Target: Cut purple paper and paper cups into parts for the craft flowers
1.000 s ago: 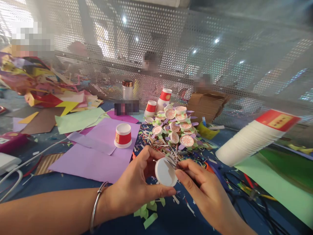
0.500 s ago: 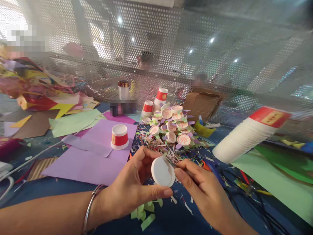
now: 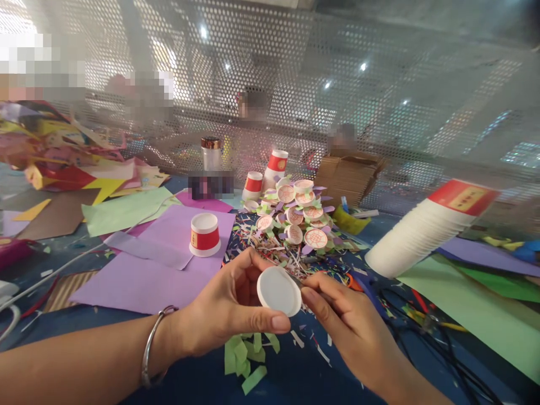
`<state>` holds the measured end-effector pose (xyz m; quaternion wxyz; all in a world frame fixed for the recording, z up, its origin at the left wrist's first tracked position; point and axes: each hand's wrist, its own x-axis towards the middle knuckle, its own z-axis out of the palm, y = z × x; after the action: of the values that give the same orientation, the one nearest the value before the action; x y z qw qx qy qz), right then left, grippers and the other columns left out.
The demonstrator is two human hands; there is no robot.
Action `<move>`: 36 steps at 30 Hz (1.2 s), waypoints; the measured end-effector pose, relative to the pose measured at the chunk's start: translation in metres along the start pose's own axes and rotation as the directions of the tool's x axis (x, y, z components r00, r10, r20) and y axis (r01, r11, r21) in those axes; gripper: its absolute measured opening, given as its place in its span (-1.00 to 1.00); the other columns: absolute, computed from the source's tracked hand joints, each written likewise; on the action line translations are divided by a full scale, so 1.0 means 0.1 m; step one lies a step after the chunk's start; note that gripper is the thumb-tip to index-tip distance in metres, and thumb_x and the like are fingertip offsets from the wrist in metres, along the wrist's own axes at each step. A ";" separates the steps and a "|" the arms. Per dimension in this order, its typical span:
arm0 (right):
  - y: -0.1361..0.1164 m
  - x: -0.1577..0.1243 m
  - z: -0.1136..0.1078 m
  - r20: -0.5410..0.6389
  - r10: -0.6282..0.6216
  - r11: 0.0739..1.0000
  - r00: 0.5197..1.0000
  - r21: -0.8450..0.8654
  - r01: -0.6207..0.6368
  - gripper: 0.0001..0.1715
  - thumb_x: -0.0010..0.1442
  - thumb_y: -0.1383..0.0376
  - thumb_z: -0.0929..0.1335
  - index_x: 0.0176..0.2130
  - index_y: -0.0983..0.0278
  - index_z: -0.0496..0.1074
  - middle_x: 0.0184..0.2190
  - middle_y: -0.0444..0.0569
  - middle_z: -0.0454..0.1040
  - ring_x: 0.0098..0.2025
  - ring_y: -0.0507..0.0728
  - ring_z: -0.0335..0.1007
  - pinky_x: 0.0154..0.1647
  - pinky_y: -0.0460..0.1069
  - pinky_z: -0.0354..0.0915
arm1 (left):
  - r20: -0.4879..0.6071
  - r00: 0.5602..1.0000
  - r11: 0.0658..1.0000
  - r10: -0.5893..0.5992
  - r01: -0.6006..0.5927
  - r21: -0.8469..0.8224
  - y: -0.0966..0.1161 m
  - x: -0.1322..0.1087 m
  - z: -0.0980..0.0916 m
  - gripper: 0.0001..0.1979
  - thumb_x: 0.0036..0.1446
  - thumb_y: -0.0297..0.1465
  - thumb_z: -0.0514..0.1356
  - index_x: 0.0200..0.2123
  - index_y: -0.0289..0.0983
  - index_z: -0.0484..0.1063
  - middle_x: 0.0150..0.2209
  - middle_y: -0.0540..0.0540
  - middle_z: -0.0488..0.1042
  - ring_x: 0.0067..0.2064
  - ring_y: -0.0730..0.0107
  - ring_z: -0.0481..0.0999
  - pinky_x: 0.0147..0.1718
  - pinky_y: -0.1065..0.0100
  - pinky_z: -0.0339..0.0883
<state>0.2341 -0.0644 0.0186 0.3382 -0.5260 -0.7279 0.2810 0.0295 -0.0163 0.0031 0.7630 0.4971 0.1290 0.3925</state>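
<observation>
A plain white disc, held in my fingers.
My left hand [image 3: 228,315] pinches the round, raised-rim disc [image 3: 279,291] by its edge above the table's [image 3: 295,382] near edge; my right hand [image 3: 346,326] grips scissors [image 3: 296,279], blade at its rim.

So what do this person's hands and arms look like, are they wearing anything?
No gloves and no sleeves in view. The left hand and right hand show short nails and no rings that I can see. A thin silver metal bangle circles the left wrist. The right wrist carries nothing visible.
</observation>
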 end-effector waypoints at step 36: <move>0.01 0.00 -0.09 0.026 -0.089 0.985 0.996 -0.145 0.091 -0.67 0.41 0.10 0.23 -0.31 0.21 0.39 -0.55 -0.19 0.37 -0.53 0.03 0.26 -0.52 -0.06 0.15 | 0.044 0.990 0.985 -0.134 0.138 -0.103 0.01 -0.03 -0.01 -0.67 0.03 -0.45 0.42 -0.20 -0.31 0.35 -0.28 -0.04 0.49 -0.25 0.48 0.50 -0.19 0.39 0.46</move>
<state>0.2416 -0.0636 0.0234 0.3043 -0.5132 -0.7727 0.2165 0.0270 -0.0175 0.0032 0.8154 0.4533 0.1276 0.3366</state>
